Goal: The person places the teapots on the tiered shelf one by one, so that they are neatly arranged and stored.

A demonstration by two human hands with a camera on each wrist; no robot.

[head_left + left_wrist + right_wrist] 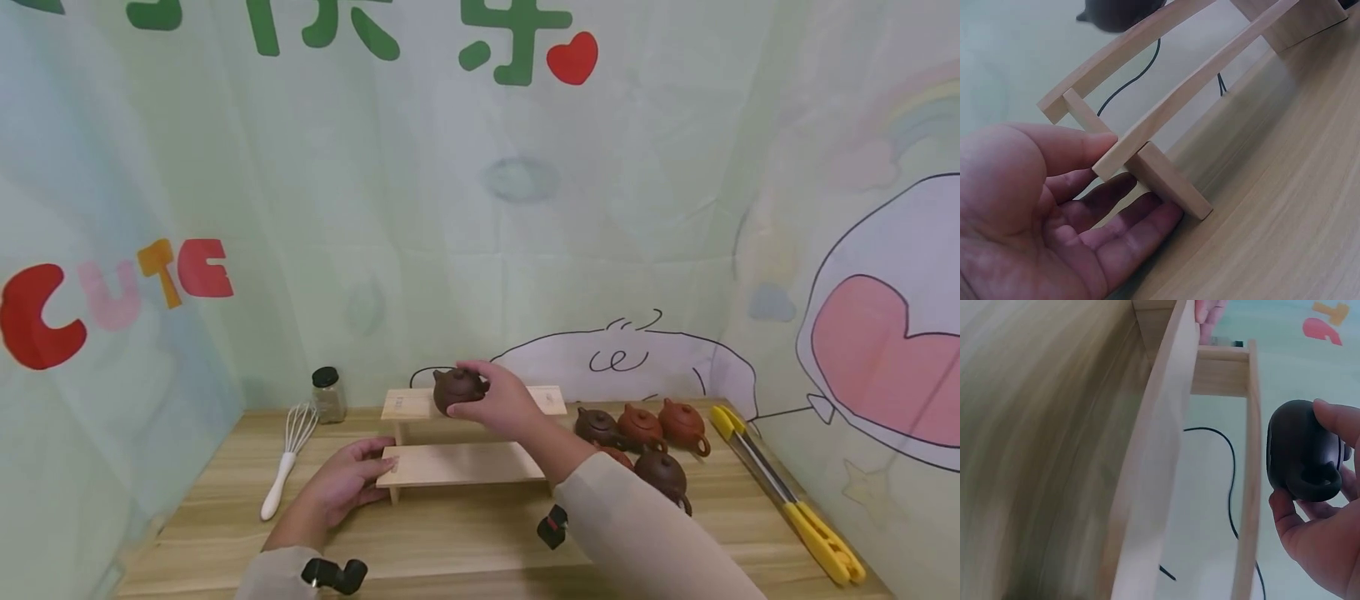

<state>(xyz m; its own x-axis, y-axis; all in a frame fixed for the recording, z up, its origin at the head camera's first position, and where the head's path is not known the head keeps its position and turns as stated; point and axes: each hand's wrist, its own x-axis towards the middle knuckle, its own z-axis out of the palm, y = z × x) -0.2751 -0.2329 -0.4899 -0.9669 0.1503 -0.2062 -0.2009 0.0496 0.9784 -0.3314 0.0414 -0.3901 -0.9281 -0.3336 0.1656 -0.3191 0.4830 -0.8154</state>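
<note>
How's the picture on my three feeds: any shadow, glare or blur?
Head view: soft light, no strong glare; left wrist view: some fingers of the left hand lie in shadow, the teapot dark and cut off by the top edge; right wrist view: the teapot is dark with little surface detail, the table grain soft.

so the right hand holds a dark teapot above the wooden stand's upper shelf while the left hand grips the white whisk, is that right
Not quite: the left hand isn't on the whisk; it grips the left end of the lower shelf, as the left wrist view shows. The right hand does hold a dark teapot above the upper shelf.
</note>
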